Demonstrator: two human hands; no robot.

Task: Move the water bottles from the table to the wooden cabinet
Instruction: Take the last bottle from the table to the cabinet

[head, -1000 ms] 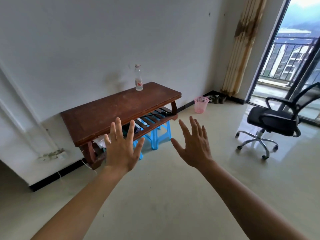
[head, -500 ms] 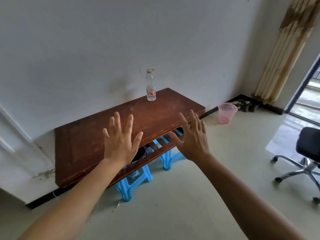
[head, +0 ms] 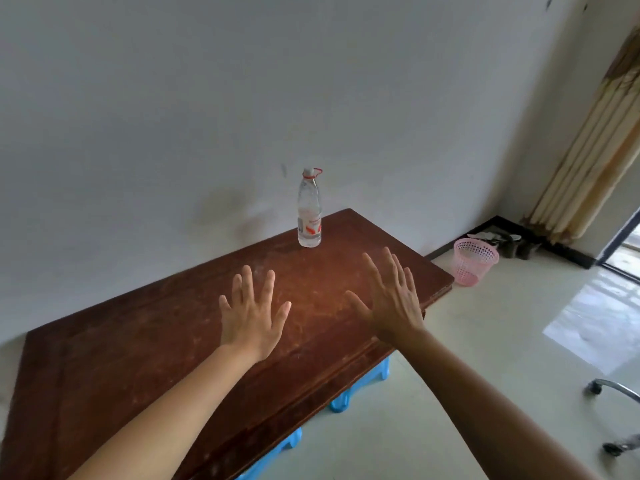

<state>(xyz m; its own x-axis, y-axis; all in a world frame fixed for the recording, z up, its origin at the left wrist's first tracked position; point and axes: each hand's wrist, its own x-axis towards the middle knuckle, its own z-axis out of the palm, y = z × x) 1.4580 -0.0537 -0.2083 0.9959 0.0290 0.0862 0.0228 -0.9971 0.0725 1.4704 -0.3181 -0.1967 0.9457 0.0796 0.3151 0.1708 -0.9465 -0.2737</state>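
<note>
One clear water bottle (head: 309, 209) with a red-and-white label and a red ring at its neck stands upright at the far edge of the dark wooden table (head: 145, 344), close to the white wall. My left hand (head: 251, 315) is stretched out above the middle of the tabletop, fingers spread and straight, holding nothing. My right hand (head: 393, 299) is held out to its right, also flat and empty, nearer to the bottle but well short of it. No wooden cabinet is in view.
Blue plastic stools (head: 360, 386) stick out from under the table's near edge. A pink mesh bin (head: 472, 259) stands on the pale floor to the right, shoes and a striped curtain (head: 595, 140) behind it. An office chair's base (head: 616, 393) shows at the right edge.
The view has come much closer to the table and turned left; the chair and balcony door have slid out of sight. Both open hands now hang over the tabletop.
</note>
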